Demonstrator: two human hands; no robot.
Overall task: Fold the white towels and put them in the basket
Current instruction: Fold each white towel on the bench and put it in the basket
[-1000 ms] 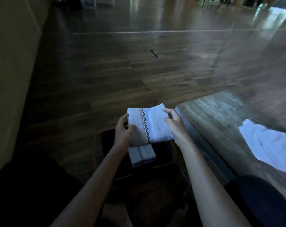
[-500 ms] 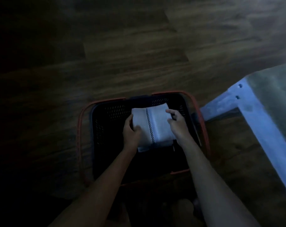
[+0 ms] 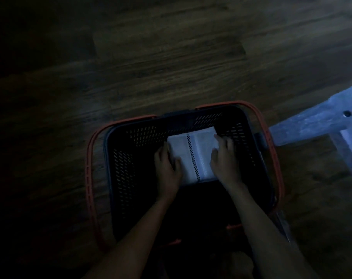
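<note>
Now the folded towel [image 3: 193, 156], held up over the basket [image 3: 122, 158] a second ago, is down inside it, toward the 1 o'clock corner. The left hand [image 3: 167, 170] grips its 9 o'clock edge with the thumb on top, and the right hand [image 3: 224, 160] curls over its 3 o'clock edge. I judge that only letting go remains for this towel. The basket stands on a dark wooden floor [image 3: 171, 57] in a dim room, with a pale table frame [image 3: 312, 123] at 3 o'clock.
</note>
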